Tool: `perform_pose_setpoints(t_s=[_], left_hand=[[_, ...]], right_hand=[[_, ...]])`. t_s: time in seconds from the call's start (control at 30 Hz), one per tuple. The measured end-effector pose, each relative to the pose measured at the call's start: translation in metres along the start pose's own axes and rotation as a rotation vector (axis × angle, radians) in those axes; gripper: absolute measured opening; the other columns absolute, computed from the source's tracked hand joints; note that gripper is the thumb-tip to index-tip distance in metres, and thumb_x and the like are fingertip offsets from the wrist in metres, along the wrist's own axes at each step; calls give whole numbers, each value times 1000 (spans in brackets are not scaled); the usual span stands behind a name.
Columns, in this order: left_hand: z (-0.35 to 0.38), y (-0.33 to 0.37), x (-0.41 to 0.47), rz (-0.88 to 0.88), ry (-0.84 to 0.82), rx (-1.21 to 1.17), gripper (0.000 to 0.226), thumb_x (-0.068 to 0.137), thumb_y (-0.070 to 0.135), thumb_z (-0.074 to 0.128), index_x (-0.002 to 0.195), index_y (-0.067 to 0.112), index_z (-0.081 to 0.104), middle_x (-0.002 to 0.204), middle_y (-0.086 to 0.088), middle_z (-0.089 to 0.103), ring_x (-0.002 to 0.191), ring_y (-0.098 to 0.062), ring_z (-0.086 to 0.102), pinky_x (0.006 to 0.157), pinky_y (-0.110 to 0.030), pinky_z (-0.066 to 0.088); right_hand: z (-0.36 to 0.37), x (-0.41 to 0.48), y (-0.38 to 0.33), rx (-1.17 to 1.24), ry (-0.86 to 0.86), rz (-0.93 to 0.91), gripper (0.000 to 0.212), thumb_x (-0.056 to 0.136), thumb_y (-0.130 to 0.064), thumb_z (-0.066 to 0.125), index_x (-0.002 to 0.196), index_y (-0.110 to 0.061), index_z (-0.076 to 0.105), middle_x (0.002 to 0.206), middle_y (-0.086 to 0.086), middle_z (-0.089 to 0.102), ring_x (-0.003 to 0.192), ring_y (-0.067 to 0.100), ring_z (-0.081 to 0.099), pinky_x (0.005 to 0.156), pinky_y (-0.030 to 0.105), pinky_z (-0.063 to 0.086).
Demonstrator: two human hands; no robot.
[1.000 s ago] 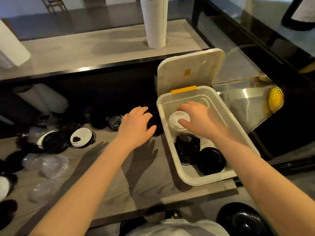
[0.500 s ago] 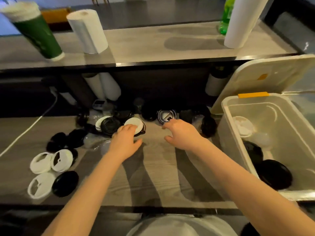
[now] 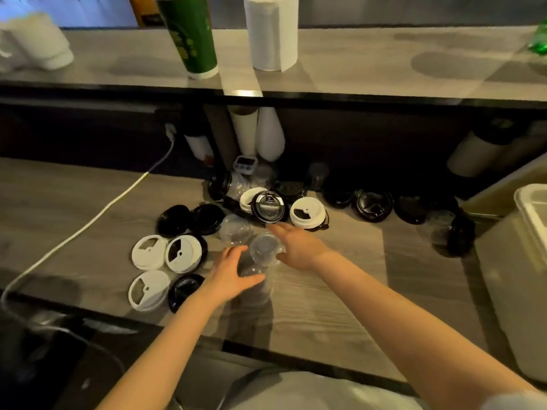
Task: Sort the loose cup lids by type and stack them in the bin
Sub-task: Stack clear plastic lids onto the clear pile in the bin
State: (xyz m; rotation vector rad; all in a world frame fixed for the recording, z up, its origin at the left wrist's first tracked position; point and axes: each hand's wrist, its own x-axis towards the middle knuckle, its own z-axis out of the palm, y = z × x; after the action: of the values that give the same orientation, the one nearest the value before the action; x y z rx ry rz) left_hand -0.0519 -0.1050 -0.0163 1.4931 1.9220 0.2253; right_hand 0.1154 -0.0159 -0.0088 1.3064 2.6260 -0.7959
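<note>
Loose lids lie scattered on the wooden counter (image 3: 340, 291): white sip lids (image 3: 149, 251), black lids (image 3: 268, 207) and clear dome lids (image 3: 235, 232). My right hand (image 3: 299, 247) pinches one clear dome lid (image 3: 263, 247) between thumb and fingers. Just below it, my left hand (image 3: 231, 273) cups around a second clear lid (image 3: 251, 272), thumb on one side and fingers on the other. The white plastic bin (image 3: 529, 208) shows only at the right edge, its inside hidden.
A raised shelf at the back carries a green cup stack (image 3: 192, 34) and a paper towel roll (image 3: 270, 31). Cup sleeves (image 3: 269, 134) and a small timer (image 3: 244, 165) stand under it. A white cable (image 3: 88, 229) crosses the counter's left part.
My right hand left the bin and both hands swept left to the pile of loose lids. They now close around two clear dome lids. The view turned left, so the bin slid to the edge.
</note>
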Motion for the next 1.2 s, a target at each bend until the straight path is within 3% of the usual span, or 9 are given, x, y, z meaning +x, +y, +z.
perform_pose_setpoints(t_s=[0.2,0.3,0.43,0.53,0.6,0.7,0.8,0.97,1.2], left_hand=[[19,-28,0,-64,-229,18,104,73,39,77,149,17,11,153,-2,6,140,-27,23,111,-39,29],[33,-38,4,-20,-155,85,83,83,19,70,147,17,17,150,-2,11,142,-26,14,113,-32,20],[36,-40,9,-18,-109,78,81,76,40,73,142,21,29,144,0,22,136,-25,18,113,-32,22],[35,-37,13,-31,-55,39,73,74,36,75,136,23,38,141,-1,29,132,-25,27,110,-34,29],[33,-35,12,-58,-25,-86,69,73,26,76,132,22,41,136,-4,37,126,-25,38,104,-34,36],[29,-34,13,-96,3,-330,67,73,20,77,128,21,39,125,-5,49,113,-22,49,93,-33,44],[25,-29,14,-80,8,-490,71,73,16,78,130,20,35,122,-2,51,107,-13,51,84,-25,42],[11,-12,8,23,79,-595,65,73,11,76,121,30,36,106,15,54,88,4,54,67,-6,41],[-7,1,-3,104,-88,-1051,82,65,-2,63,137,24,33,125,-4,55,113,-13,56,92,-30,48]], right_hand=[[27,32,-10,-224,-64,43,82,86,-40,62,150,-26,12,153,9,22,135,35,28,106,44,37],[35,30,-7,-98,-20,104,80,80,-36,71,141,-16,25,145,12,31,127,38,37,99,47,42],[48,20,11,40,39,140,82,72,-30,78,137,-15,30,132,12,41,115,38,48,91,46,47],[50,14,19,88,88,158,78,71,-27,77,135,-17,33,129,11,42,111,36,51,90,43,47],[47,11,22,187,150,191,75,70,-29,77,132,-18,37,127,8,42,112,32,50,91,41,46],[32,2,15,658,315,266,74,61,-32,84,124,-23,44,122,-1,44,108,16,49,85,24,44],[14,-9,-3,977,294,191,69,60,-27,82,119,-23,47,114,-8,50,101,7,51,80,16,43],[7,-13,-23,966,137,128,66,70,-16,81,122,-33,43,119,-8,48,107,11,52,89,26,48],[-4,-12,-30,1036,100,68,74,61,-22,80,126,-29,44,121,-2,50,109,14,53,94,32,50]])
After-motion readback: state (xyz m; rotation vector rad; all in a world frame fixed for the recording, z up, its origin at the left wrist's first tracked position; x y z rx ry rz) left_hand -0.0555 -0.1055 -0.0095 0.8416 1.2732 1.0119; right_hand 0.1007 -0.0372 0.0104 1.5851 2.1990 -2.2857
